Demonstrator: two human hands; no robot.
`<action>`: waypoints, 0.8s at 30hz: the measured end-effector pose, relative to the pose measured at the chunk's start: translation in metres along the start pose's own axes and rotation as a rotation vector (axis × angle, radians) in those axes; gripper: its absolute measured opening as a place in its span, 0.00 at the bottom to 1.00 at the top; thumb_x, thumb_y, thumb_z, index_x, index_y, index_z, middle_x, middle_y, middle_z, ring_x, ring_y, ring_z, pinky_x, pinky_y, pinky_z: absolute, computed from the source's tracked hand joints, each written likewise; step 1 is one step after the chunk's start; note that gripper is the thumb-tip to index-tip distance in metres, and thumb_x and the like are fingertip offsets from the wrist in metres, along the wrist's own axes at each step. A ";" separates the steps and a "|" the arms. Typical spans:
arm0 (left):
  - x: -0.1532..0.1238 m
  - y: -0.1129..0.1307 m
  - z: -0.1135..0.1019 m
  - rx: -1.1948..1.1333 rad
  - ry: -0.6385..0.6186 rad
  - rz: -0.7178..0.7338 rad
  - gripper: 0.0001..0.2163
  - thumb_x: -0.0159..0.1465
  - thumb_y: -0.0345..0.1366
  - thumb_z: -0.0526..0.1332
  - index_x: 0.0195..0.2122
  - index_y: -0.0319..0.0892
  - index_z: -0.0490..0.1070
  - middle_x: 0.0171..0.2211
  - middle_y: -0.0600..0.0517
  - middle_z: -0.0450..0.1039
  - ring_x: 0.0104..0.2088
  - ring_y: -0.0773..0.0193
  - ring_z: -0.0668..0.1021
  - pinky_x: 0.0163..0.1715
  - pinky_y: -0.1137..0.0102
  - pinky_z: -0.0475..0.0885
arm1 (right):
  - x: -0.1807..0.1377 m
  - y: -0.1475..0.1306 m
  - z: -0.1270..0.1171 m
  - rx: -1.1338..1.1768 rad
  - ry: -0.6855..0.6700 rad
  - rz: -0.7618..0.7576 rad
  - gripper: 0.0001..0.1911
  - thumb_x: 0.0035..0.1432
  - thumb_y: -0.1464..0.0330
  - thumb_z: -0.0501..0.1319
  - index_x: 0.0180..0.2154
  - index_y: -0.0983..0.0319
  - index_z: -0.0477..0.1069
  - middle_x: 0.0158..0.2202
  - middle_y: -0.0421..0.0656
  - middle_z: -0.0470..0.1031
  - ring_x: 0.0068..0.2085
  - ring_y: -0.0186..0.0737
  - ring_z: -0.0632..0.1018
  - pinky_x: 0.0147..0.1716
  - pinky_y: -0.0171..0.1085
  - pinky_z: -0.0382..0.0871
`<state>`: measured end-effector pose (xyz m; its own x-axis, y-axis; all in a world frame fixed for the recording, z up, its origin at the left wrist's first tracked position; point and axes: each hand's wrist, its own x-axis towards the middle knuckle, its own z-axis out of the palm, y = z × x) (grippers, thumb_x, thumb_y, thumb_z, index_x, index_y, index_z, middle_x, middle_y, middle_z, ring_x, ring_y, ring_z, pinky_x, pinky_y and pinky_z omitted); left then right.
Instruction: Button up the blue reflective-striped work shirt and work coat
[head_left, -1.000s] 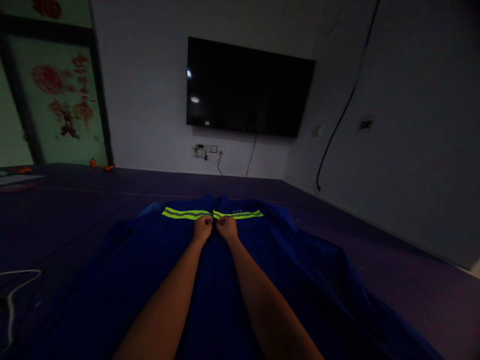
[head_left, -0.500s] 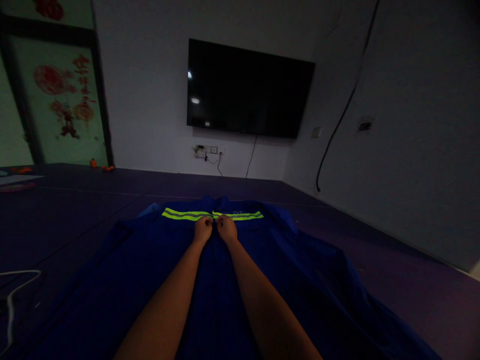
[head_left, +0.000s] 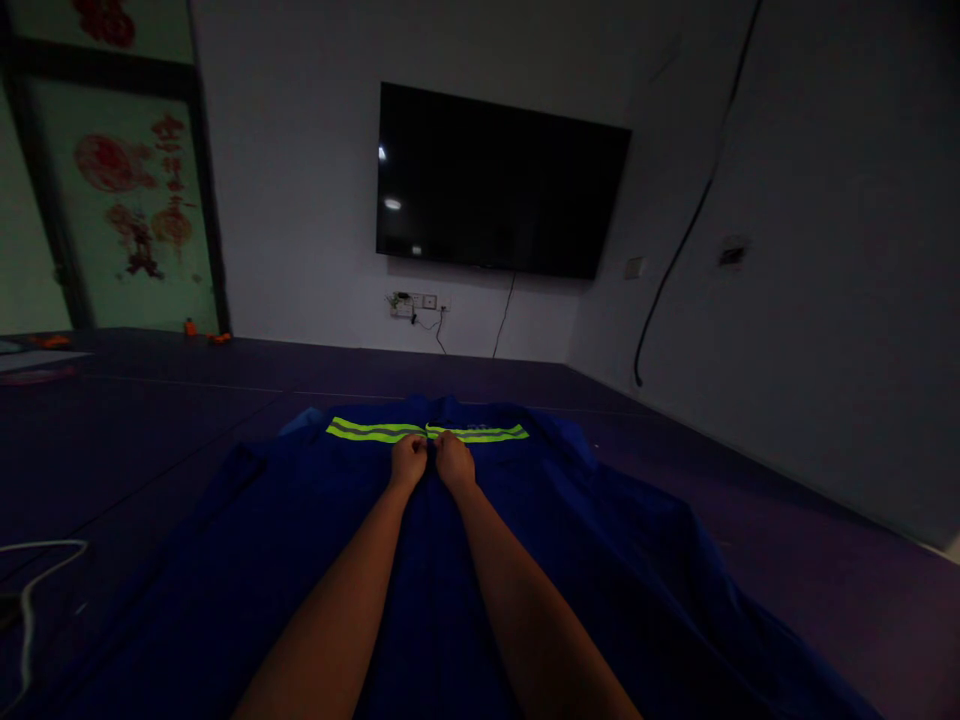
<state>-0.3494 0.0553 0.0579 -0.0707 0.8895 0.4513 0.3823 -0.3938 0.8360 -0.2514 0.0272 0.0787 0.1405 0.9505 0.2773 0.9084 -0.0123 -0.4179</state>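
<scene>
My left hand (head_left: pixel 409 460) and right hand (head_left: pixel 454 461) curl over the dim blue jacket (head_left: pixel 433 580); whether they're pinching it, I cannot tell.

A: Which bit of blue garment (head_left: pixel 517 560) do L hand (head_left: pixel 409 462) & R hand (head_left: pixel 454 463) pinch?
B: Can't tell, too dark/small.
A: Near end?
B: Cut off, btm edge. Pale chest mark (head_left: pixel 478 427) too tiny to read.
A: White cable (head_left: pixel 28 620)?
B: Runs off L edge.
</scene>
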 end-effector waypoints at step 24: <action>0.000 0.005 0.000 0.320 -0.099 -0.031 0.10 0.58 0.29 0.52 0.23 0.37 0.69 0.24 0.49 0.72 0.28 0.67 0.72 0.26 0.75 0.59 | 0.005 0.008 0.007 0.067 0.015 0.009 0.09 0.57 0.72 0.50 0.39 0.60 0.66 0.36 0.44 0.74 0.39 0.38 0.73 0.33 0.32 0.59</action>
<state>-0.3476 0.0535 0.0627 -0.0029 0.9244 0.3813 0.6521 -0.2873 0.7016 -0.2464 0.0342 0.0707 0.1548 0.9456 0.2862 0.8788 0.0006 -0.4771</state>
